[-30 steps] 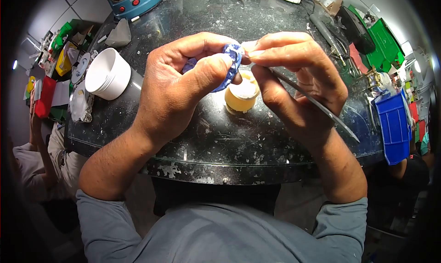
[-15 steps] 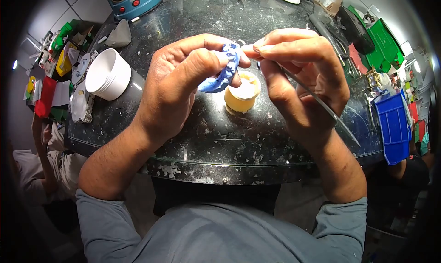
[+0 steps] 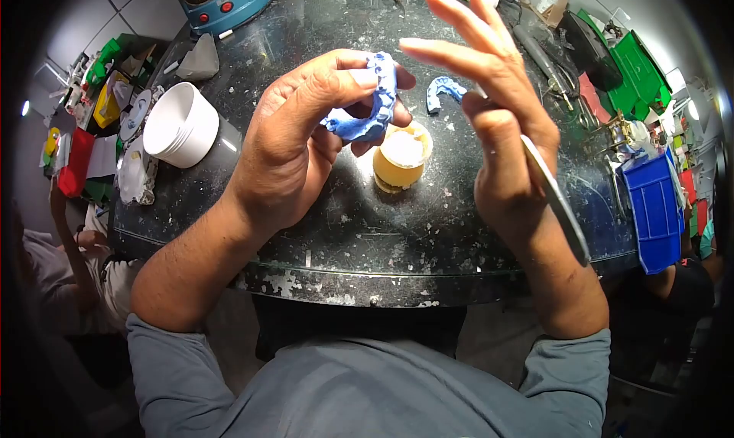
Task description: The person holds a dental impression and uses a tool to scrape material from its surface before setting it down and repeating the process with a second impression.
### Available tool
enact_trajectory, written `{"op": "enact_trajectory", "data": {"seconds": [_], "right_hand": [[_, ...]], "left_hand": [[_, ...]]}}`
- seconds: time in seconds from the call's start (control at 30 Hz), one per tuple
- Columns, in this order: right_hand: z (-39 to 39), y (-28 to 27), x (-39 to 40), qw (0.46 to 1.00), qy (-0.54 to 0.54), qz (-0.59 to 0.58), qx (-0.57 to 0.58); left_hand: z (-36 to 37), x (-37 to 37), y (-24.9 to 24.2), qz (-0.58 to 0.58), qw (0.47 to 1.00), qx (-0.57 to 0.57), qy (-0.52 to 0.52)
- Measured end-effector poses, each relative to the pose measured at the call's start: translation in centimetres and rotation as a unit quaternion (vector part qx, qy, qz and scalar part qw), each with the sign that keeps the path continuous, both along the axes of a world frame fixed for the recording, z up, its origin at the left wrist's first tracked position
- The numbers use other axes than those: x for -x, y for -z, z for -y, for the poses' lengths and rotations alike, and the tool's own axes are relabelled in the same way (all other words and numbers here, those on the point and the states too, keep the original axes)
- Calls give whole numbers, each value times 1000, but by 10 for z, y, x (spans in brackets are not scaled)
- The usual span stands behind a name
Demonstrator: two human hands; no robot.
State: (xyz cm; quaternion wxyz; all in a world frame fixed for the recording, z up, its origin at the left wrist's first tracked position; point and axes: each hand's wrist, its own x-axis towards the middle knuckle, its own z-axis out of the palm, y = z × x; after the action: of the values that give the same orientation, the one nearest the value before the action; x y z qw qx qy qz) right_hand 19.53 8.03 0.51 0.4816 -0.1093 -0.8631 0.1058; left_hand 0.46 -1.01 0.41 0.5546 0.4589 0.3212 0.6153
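Between the thumb and fingers of my left hand [image 3: 287, 132] is a blue dental impression [image 3: 378, 105], horseshoe-shaped with tooth-like hollows along it. My right hand [image 3: 505, 109] is raised beside it, apart from the impression, with several fingers stretched out. A metal spatula [image 3: 562, 205] is tucked between its thumb and palm, the blade pointing down toward the wrist; its other end is hidden. Below the impression stands a small yellow pot [image 3: 394, 178] with whitish stuff on top. A second blue arch-shaped piece [image 3: 436, 99] lies on the bench between the hands.
The dark, scuffed bench [image 3: 367, 247] carries a white tub [image 3: 180, 124] at left and a blue machine with red knobs [image 3: 225, 6] behind it. At right are a blue bin [image 3: 654, 216], green trays [image 3: 633, 79] and assorted tools. Another person [image 3: 57, 277] is at far left.
My right hand has drawn away from the impression, its fingers spreading upward and the spatula blade turning more downward. The impression has turned in my left hand; the second blue piece has come into view.
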Motion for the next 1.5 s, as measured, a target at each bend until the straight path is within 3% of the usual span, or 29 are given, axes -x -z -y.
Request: {"op": "enact_trajectory", "data": {"seconds": [0.17, 0.2, 0.23, 0.3, 0.37, 0.43, 0.47, 0.5, 0.57, 0.7, 0.77, 0.83, 0.97, 1.5], "right_hand": [[-22, 22, 20, 980, -25, -45, -193], [-11, 11, 4, 989, -5, 67, -131], [-3, 5, 2, 989, -4, 68, -131], [11, -5, 3, 998, -50, 26, -25], [18, -9, 5, 998, 8, -18, 64], [7, -5, 2, 996, 9, -49, 77], [11, -1, 4, 984, 0, -97, 152], [11, -3, 2, 984, 28, -83, 158], [18, -3, -1, 957, 8, -90, 274], [20, 4, 7, 956, -19, -53, 289], [25, 8, 16, 929, -56, -122, 344], [24, 6, 13, 967, -46, -50, 247], [25, 9, 15, 977, -75, -55, 194], [12, 7, 10, 931, -97, -179, 302]], "left_hand": [[-1, 7, 5, -2, 1000, -19, -18], [-3, 10, 6, -41, 999, -18, -12], [-4, 11, 6, -80, 997, -16, -5], [-4, 3, 4, -56, 998, -18, -13], [-5, -2, 3, -63, 996, -5, -64], [-4, -2, 0, -53, 997, -8, -52], [-4, -4, 0, -64, 996, -24, -61], [-3, -6, 0, -74, 994, -40, -71], [-3, -3, 0, -70, 995, -35, -57], [-8, 3, 10, -75, 990, -83, -88], [-8, 3, 11, -66, 989, -91, -92], [-8, 3, 10, -62, 987, -93, -116], [-6, 3, 7, -63, 988, -78, -115], [-9, 2, 7, -80, 987, -118, -79]]}}
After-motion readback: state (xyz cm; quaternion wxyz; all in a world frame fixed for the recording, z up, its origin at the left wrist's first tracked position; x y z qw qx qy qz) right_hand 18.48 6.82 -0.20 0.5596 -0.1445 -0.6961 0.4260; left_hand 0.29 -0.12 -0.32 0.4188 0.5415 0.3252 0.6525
